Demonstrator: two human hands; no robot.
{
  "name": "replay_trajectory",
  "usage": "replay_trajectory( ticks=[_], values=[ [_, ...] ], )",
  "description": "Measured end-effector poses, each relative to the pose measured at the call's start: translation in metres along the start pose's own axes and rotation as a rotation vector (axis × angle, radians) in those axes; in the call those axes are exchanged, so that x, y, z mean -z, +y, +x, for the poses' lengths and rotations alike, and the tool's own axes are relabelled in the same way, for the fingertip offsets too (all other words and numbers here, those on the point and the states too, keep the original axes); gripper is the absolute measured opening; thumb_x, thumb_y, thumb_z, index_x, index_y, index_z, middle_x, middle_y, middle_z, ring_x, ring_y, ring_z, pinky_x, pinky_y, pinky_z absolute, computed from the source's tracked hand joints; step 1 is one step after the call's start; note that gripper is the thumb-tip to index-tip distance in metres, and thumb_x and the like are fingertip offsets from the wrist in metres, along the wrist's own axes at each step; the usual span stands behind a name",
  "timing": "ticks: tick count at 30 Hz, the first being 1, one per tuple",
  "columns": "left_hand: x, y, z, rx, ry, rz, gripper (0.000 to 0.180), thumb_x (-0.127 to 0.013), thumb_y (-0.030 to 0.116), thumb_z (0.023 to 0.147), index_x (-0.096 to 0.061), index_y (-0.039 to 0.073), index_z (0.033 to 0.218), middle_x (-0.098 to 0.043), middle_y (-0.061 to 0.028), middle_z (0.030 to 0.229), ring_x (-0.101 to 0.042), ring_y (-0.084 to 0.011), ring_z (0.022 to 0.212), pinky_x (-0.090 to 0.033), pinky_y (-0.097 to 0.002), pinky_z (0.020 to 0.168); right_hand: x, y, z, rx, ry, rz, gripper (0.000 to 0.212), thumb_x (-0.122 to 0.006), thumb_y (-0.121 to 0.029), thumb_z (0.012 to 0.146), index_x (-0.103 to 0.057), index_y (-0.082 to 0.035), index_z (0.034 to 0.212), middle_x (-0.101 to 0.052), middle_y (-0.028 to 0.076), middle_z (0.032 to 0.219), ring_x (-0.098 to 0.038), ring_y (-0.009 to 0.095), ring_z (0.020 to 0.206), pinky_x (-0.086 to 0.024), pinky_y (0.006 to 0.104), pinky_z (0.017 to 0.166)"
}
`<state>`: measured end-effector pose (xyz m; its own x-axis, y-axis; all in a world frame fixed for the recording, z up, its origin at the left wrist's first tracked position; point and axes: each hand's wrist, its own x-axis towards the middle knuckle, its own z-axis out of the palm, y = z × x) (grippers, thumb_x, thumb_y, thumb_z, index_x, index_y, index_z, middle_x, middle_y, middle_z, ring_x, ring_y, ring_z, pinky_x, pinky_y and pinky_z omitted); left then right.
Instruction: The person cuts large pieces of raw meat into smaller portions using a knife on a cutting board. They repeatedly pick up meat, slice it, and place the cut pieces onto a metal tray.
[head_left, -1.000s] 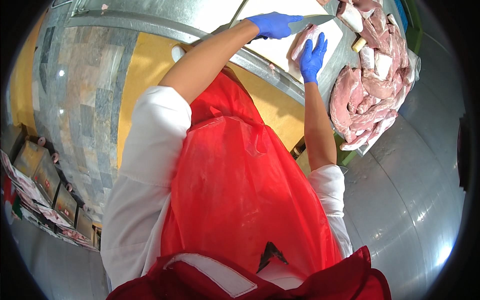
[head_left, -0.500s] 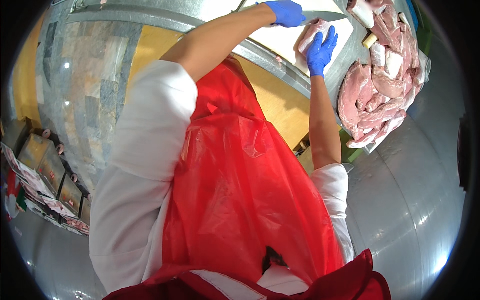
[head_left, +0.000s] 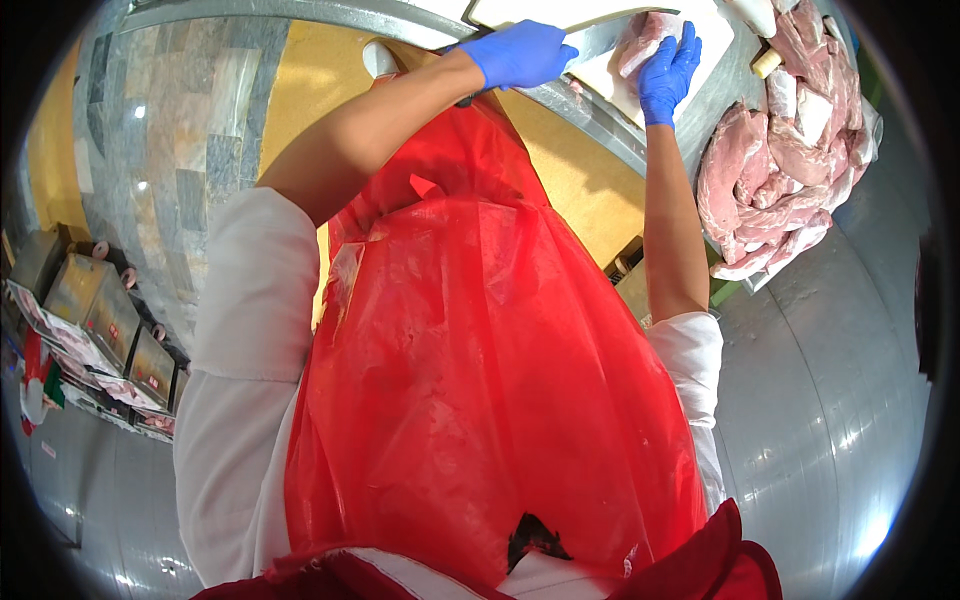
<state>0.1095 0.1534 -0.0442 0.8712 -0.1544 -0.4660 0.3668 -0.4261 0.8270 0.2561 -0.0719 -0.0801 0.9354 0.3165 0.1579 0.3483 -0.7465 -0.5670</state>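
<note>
My left hand (head_left: pixel 518 55), in a blue glove, is closed around the handle of a knife (head_left: pixel 606 38). The blade points to the upper right and passes along the left and far side of a pale pink piece of meat (head_left: pixel 640 45). This piece lies on a white cutting board (head_left: pixel 715 45). Against its right side rests my right hand (head_left: pixel 668 80), also blue-gloved, with fingers stretched out and apart. The handle is mostly hidden in my left fist, and whether the edge touches the meat cannot be made out.
Right of the board, a large pile of raw meat strips (head_left: pixel 775 190) lies on the metal table (head_left: pixel 735 95). A small yellowish plug-like piece (head_left: pixel 767 64) sits beside it. My red apron (head_left: pixel 480 330) hangs close to the table's edge. Metal boxes (head_left: pixel 95 295) stand far left.
My left hand has drawn the knife back leftward and nearer to my body. My right hand stays beside the meat. The whole view has shifted slightly.
</note>
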Motion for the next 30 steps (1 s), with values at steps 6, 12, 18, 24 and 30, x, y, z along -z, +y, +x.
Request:
replay_trajectory(
  ticks=[6,12,18,24,30],
  values=[
    [-0.030,-0.010,-0.026,-0.005,0.044,-0.008,0.046,-0.046,0.038,0.104,-0.061,-0.006,0.107,-0.067,-0.0307,0.096,-0.064,-0.0487,0.093,-0.049,-0.0527,0.084,-0.003,-0.004,0.001,-0.027,0.005,0.037,0.049,-0.048,-0.026,0.101,-0.048,-0.008,0.147,-0.042,0.022,0.153,-0.032,0.036,0.147,-0.025,0.0426,0.120],
    [-0.057,-0.021,-0.055,-0.048,0.097,-0.051,0.045,-0.044,0.035,0.105,-0.060,-0.007,0.107,-0.066,-0.0314,0.097,-0.063,-0.0495,0.092,-0.049,-0.0537,0.083,-0.003,-0.001,0.003,-0.050,0.011,0.076,0.049,-0.049,-0.025,0.101,-0.049,-0.006,0.147,-0.043,0.021,0.152,-0.035,0.035,0.145,-0.026,0.0416,0.120],
    [-0.055,-0.024,-0.092,0.028,-0.001,-0.099,0.045,-0.043,0.036,0.105,-0.059,-0.006,0.106,-0.066,-0.0296,0.093,-0.063,-0.0488,0.088,-0.049,-0.0530,0.080,-0.001,0.006,0.006,-0.029,-0.035,0.092,0.051,-0.050,-0.025,0.102,-0.047,-0.003,0.148,-0.042,0.020,0.153,-0.035,0.034,0.145,-0.026,0.0408,0.120],
    [-0.010,-0.040,-0.139,0.062,-0.114,-0.060,0.043,-0.043,0.037,0.106,-0.060,-0.003,0.104,-0.065,-0.0273,0.088,-0.063,-0.0459,0.083,-0.048,-0.0508,0.075,0.008,0.008,0.012,-0.029,-0.134,0.080,0.064,-0.059,-0.034,0.098,-0.042,-0.001,0.150,-0.034,0.027,0.156,-0.035,0.037,0.144,-0.028,0.0416,0.119],
    [-0.004,-0.050,-0.142,0.080,0.194,-0.110,0.039,-0.045,0.032,0.105,-0.059,-0.004,0.101,-0.066,-0.0273,0.091,-0.064,-0.0450,0.088,-0.049,-0.0499,0.076,0.017,-0.023,-0.011,0.148,-0.076,-0.194,0.081,-0.080,-0.040,0.080,-0.049,-0.002,0.144,-0.037,0.030,0.146,-0.041,0.044,0.136,-0.034,0.0471,0.115]
  ],
)
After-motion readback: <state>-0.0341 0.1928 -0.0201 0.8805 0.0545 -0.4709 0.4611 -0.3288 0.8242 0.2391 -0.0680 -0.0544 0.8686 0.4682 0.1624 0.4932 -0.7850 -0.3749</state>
